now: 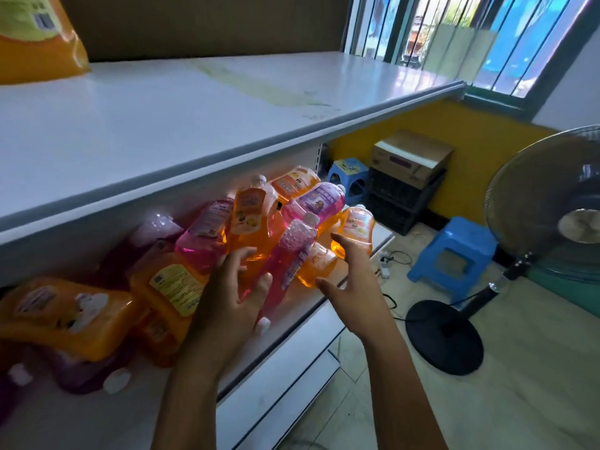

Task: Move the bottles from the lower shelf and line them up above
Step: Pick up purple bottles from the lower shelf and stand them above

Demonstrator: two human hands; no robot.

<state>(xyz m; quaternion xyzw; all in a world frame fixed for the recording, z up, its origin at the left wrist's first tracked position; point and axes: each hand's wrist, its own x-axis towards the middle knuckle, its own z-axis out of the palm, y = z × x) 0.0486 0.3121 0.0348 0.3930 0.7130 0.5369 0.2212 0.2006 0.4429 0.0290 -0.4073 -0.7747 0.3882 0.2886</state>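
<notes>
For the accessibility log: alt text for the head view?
Both hands, left hand and right hand, reach open toward a jumble of orange and pink bottles lying on the lower shelf. The white upper shelf holds one orange bottle at far left.

Both hands, left hand (227,293) and right hand (350,284), reach spread-fingered, seemingly touching the heaped bottles (253,222) on the lower shelf (311,306).

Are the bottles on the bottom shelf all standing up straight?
No, the bottles lie tumbled in a heap on the lower shelf, leaning on each other.
</notes>
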